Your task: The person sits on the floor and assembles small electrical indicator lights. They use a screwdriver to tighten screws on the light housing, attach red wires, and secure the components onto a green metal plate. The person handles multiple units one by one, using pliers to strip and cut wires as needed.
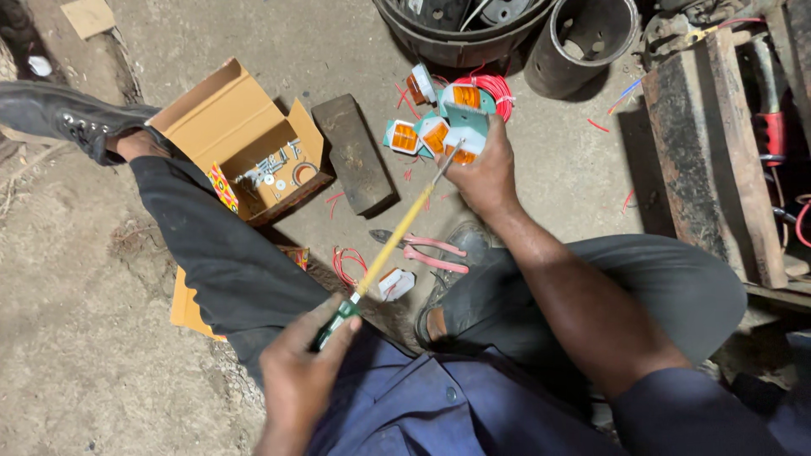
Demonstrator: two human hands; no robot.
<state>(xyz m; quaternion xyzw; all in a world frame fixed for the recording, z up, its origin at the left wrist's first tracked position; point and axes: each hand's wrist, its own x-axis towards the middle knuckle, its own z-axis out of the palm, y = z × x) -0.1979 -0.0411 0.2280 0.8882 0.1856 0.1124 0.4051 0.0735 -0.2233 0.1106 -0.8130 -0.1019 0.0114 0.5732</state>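
At 12 o'clock, the right hand [488,173] has its grip closed on a white-and-orange lamp unit [465,145]; the left hand [297,371], at 6, grips a screwdriver [390,245]. At 10, an open cardboard box [221,118] holds small screws and washers [274,167].

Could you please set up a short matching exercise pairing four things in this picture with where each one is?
Things:
1. screwdriver
2. small lamp unit
3. pink-handled pliers
4. loose screws and washers

Places:
A. in the open cardboard box
B. handle gripped by the left hand
C. on the ground between the legs
D. held up by the right hand

Pairs: 1-B, 2-D, 3-C, 4-A
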